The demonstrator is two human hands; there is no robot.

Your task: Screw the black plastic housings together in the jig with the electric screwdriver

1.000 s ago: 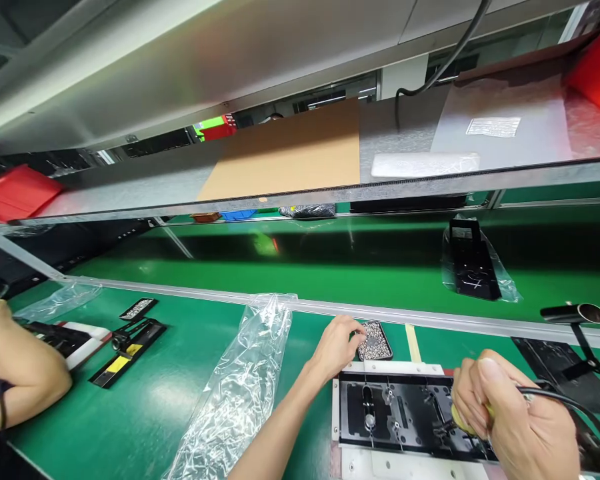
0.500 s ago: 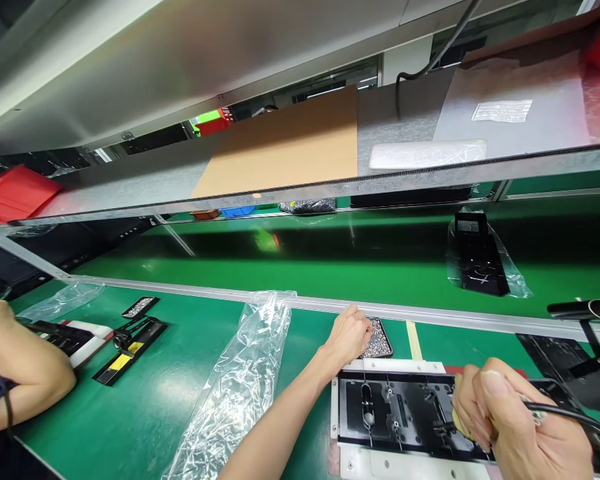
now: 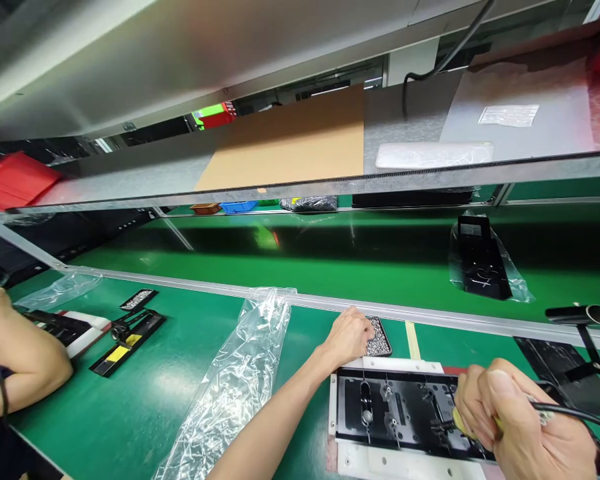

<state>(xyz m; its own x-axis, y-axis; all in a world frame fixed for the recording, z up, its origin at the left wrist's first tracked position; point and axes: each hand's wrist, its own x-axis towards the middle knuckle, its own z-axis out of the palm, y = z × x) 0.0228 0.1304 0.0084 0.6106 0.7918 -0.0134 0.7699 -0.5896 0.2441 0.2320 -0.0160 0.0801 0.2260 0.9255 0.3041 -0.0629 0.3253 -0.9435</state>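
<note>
My left hand (image 3: 349, 335) rests with fingers curled on the small black tray of screws (image 3: 379, 337) at the far edge of the green bench. What the fingers pinch is too small to see. My right hand (image 3: 517, 423) is closed round a yellow-handled electric screwdriver (image 3: 461, 423) with a black cable (image 3: 577, 416), its tip down on the black metal plate (image 3: 405, 413). That plate lies in a white fixture (image 3: 395, 461) right in front of me.
A crumpled clear plastic bag (image 3: 240, 380) lies to the left of my arm. A co-worker's arm (image 3: 25, 363) works at another fixture (image 3: 75, 330) far left. A bagged black part (image 3: 480, 260) sits on the conveyor belt. A black tool stand (image 3: 583, 327) is at right.
My left hand closed from spread fingers over the screw tray into a curled grip on it. My right hand with the screwdriver shifted slightly lower on the plate.
</note>
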